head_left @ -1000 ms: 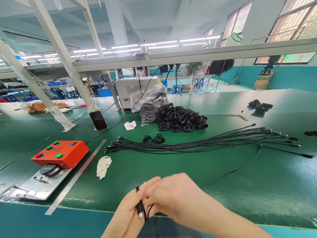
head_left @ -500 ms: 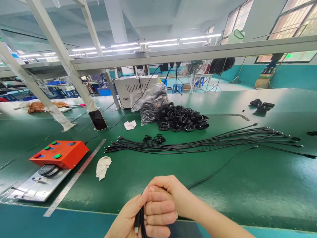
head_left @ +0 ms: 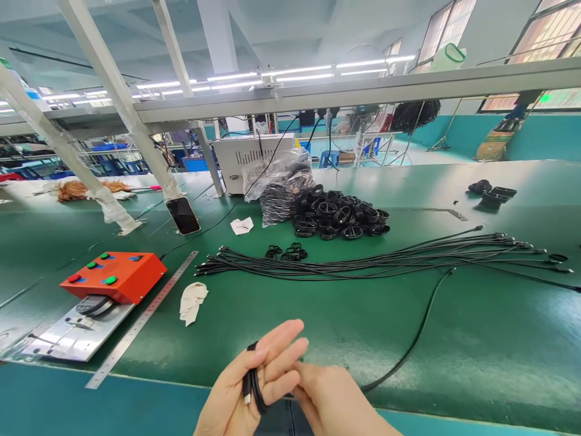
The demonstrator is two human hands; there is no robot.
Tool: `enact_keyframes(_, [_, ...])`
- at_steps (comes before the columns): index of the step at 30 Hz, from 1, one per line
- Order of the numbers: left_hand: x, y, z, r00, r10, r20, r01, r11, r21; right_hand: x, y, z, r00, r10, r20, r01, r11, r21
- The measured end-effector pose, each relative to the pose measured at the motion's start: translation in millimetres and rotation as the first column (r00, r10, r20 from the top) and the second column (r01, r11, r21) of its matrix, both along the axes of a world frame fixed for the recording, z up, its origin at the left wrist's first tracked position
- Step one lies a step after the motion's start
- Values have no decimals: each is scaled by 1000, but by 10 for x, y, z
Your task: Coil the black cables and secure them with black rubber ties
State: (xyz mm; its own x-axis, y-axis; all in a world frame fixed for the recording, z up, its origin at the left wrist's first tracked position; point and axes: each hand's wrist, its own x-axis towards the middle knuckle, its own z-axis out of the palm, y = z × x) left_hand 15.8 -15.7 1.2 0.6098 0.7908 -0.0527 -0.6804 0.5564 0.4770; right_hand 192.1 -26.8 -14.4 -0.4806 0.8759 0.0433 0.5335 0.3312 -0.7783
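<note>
The left hand (head_left: pixel 240 381) is clenched around a looped black cable (head_left: pixel 252 381) just behind the front edge of the green bench (head_left: pixel 476 345), with the cable's pale metal plug (head_left: pixel 246 396) pointing down from the fist. The right hand (head_left: pixel 331 399) lies just beside it, toward the bench's front right, its fingers loosely bent. The cable seems to pass behind this hand, so whether it grips the cable cannot be told. From the hands, the cable's free length (head_left: pixel 417 336) curves up and to the right across the bench, ending at a small end connector (head_left: pixel 451 272), so its long axis runs away on the right hand's side. Beyond it, a bundle of black cables (head_left: pixel 363 263) lies lengthwise along the bench, with small black rings (head_left: pixel 285 252) at its left end and a heap of black coils (head_left: pixel 340 215) behind. A plastic bag of black coils (head_left: pixel 281 195) sits against that heap. Toward the left edge are an orange button box (head_left: pixel 111 277), a steel ruler (head_left: pixel 145 318), a white cloth (head_left: pixel 193 303) and a phone (head_left: pixel 183 215).
</note>
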Motion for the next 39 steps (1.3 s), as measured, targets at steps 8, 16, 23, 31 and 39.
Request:
enact_keyframes(8, [65,5,19,960,193,-202,-205,978,-40,18,-190,-128,911,-34,412,-193,846,497])
enact_keyframes(16, [170,-9,33,822,430,-373,-470,882,-18,47,14,336,794,117,596,-459,759,462])
enact_keyframes(23, [151,-95,67,864,380,-329,-406,914,-11,102,24,484,759,183,625,-524,741,420])
enact_keyframes(31, [95,-147,34,946,25,-322,-25,1000,6,313,311,867,885,291,363,-433,802,412])
enact_keyframes(39, [-63,-141,133,982,-131,-138,139,989,50,98,643,566,979,185,89,-203,939,278])
